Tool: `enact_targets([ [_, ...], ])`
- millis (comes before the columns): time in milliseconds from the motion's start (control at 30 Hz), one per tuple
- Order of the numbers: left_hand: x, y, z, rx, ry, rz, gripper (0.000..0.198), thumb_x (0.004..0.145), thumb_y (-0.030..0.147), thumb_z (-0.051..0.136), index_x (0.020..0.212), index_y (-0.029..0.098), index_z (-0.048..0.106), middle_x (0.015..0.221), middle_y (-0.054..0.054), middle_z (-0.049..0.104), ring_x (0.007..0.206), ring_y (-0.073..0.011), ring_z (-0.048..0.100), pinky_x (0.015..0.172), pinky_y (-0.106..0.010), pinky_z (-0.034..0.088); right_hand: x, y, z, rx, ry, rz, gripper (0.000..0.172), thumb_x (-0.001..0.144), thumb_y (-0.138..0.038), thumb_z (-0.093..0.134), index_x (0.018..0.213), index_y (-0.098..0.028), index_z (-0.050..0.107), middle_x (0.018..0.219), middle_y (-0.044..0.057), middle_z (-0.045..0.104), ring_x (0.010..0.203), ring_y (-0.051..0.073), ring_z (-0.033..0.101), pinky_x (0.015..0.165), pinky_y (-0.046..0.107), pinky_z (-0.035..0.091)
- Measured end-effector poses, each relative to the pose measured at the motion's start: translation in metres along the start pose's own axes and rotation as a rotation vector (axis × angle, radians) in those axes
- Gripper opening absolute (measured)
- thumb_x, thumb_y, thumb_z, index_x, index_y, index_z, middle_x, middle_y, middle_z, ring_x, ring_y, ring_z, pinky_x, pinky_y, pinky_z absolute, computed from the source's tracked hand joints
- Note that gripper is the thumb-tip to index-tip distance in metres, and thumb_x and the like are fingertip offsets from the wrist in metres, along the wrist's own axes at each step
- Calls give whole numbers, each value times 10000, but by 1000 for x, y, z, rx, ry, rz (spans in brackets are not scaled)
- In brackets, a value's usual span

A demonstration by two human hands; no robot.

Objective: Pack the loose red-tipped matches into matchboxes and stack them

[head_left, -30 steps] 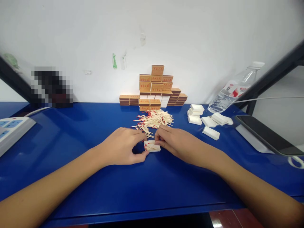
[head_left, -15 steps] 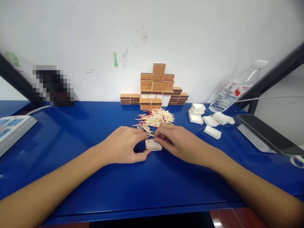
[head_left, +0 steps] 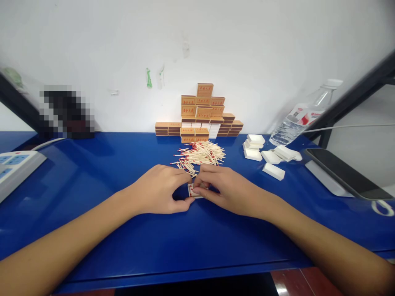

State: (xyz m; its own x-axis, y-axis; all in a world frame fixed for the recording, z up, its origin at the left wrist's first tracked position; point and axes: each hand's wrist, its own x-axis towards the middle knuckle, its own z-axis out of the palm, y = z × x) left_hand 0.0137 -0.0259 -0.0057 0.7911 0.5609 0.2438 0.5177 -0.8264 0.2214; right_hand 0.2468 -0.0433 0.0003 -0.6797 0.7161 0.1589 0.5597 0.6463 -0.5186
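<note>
White and shallow, the small rectangular tray [head_left: 190,188] sat on the blue surface [head_left: 173,242], pinched by the left hand [head_left: 163,189], as the right hand [head_left: 222,185], its grip unclear, seemed to settle red-headed wooden matches [head_left: 191,190] inside, calling next for careful alignment.

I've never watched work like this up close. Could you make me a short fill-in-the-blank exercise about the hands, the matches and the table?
1. The loose matches are pale sticks tipped in ____.
2. As the camera sees it, the left hand holds the small tray at its ____ end.
3. The top of the table is coloured ____.
4. The clear bottle has a ____ cap.

Missing words: red; left; blue; white.
</note>
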Motion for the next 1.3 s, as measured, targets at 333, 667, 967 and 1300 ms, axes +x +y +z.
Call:
enact_targets([
  [333,-6,26,3,-8,-32,96,207,842,393,674,879,195,723,758,1,697,653,-183,641,594,-332,425,16,22,8,-121,151,145,87,964,-251,713,939,-179,672,894,22,637,792,156,561,703,286,401],
  [667,-3,14,2,10,-48,36,232,868,399,666,922,185,736,787,1,712,678,-178,656,610,-327,423,13,32,-1,-184,69,175,86,1026,-193,576,943,-192,601,970,70,647,826,196,589,739,327,431],
  [967,2,0,-8,33,-24,-69,209,876,379,668,824,179,695,724,16,673,598,-130,559,582,-279,370,-1,6,-11,-22,-17,66,126,1062,-291,558,990,-209,620,984,42,652,830,173,593,730,306,432],
  [1300,-1,-33,-33,146,230,-129,261,846,408,698,969,187,764,642,32,624,552,-120,544,569,-266,359,6,11,9,-66,358,40,148,1011,-340,636,948,-206,645,805,-3,588,674,142,516,660,302,400],
])
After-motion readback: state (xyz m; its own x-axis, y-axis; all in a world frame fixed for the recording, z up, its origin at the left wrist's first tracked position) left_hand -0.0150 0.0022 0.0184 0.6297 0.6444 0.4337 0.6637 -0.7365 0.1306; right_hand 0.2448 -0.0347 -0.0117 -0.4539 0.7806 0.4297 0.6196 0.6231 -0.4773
